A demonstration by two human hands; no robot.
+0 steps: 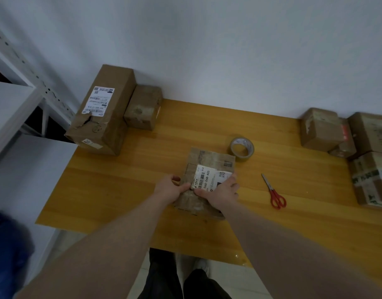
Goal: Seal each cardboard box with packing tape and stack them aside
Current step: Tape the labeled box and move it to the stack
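Observation:
A small cardboard box (209, 165) with a white barcode label lies in the middle of the wooden table (125, 190). My left hand (169, 188) grips its near left edge, thumb on top. My right hand (221, 192) holds its near right side, thumb pressed beside the label. A roll of brown packing tape (242, 148) stands just behind the box to the right. Red-handled scissors (274, 192) lie on the table to the right of my right hand.
A tall labelled box (103, 111) and a smaller box (143, 107) stand at the table's back left corner. Several boxes (345, 134) crowd the right edge. White metal shelving (17, 104) stands to the left, the wall behind.

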